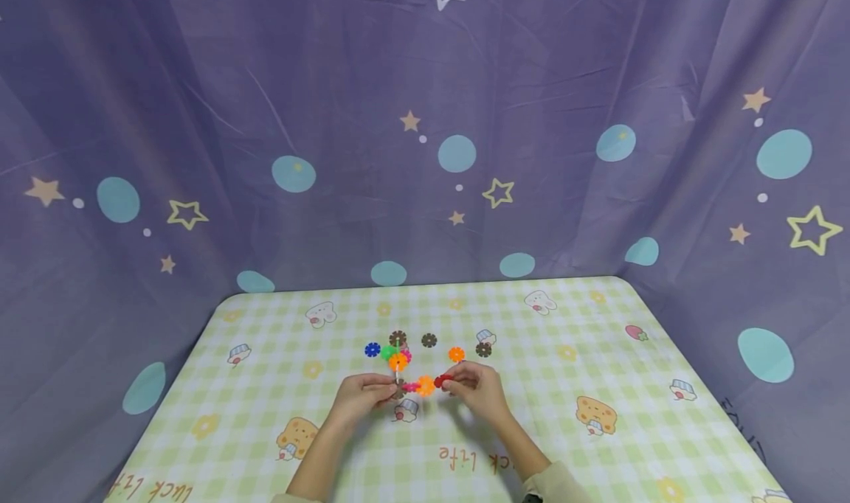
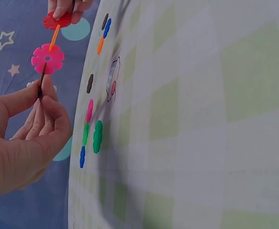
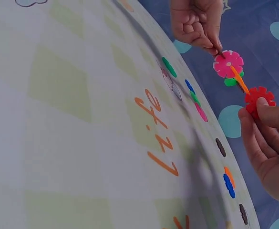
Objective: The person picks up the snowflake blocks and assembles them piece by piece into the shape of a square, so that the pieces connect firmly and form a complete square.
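A chain of notched, flower-shaped plastic building discs hangs between the two hands above the table. My left hand (image 1: 365, 397) pinches the brown disc (image 2: 42, 81) at one end between thumb and fingers. Slotted to it is a pink disc (image 2: 47, 59), then an orange disc (image 1: 425, 386). At the other end, my right hand (image 1: 479, 390) pinches a red disc (image 3: 259, 101), thumb on its face; the orange disc meets its edge. Beyond the left fingertips in the head view, another orange disc (image 1: 398, 361) and a pale edge-on piece line up with the brown disc.
Loose discs lie on the checked tablecloth (image 1: 265, 385) beyond the hands: a blue disc (image 1: 372, 349), a green disc (image 2: 98, 136), a brown disc (image 1: 429, 340), an orange disc (image 1: 456, 354) and another brown disc (image 1: 483, 349). A purple curtain (image 1: 358, 215) hangs behind the table.
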### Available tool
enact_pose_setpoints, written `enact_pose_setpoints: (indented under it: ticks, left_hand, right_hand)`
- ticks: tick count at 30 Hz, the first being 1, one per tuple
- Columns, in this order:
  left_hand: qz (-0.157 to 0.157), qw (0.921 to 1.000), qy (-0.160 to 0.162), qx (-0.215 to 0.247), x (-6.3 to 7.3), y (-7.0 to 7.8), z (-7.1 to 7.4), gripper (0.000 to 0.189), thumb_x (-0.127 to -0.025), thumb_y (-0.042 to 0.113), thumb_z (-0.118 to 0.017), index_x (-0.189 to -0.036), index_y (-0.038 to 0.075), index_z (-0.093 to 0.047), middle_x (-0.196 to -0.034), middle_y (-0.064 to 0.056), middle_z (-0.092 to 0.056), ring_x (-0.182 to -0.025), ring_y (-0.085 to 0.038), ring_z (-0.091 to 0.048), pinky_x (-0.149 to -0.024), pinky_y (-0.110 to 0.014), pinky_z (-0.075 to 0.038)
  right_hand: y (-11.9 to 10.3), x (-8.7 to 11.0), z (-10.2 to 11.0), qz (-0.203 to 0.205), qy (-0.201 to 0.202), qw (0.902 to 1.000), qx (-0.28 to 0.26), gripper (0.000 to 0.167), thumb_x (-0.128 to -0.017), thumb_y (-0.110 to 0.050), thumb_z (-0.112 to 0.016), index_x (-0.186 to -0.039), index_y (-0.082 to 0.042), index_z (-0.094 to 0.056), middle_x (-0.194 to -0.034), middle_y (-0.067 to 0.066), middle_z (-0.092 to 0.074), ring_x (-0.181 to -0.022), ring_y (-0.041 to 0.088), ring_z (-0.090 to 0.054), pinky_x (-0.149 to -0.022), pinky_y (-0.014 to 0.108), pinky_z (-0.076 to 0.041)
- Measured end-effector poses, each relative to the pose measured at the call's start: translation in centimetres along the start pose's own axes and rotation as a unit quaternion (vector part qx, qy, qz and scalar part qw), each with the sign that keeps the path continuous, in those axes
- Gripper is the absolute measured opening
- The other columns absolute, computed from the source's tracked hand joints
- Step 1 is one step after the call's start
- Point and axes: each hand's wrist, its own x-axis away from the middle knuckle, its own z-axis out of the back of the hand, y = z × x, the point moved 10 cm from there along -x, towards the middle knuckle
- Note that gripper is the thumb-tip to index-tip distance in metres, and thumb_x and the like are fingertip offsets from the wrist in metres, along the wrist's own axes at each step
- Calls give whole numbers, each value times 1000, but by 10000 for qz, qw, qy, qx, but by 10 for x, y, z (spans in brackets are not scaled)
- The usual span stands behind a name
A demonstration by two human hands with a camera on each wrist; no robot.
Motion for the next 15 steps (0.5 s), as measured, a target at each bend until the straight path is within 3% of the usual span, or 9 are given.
enact_pose_setpoints:
  ticks: [5,15]
  left_hand:
    - [21,10000,27,-27,1,0,0,25,-84,5,-70,-105,-8,-68,-90,-12,-75,-74,-10,-69,-76,-33,-59]
    - [-18,9993,276,245,2,2,-1,23,-83,2,-70,-102,-11,-67,-87,-17,-75,-69,-13,-71,-72,-34,-60]
  right_hand:
    - [0,0,-4,87,-123,9997,-196,14,-81,-2,-73,-89,7,-66,-88,27,-71,-75,36,-71,-67,37,-60]
    - [5,1,-11,109,-457,9982,-379,8,-82,6,-69,-86,9,-64,-89,30,-70,-71,12,-72,-70,36,-60]
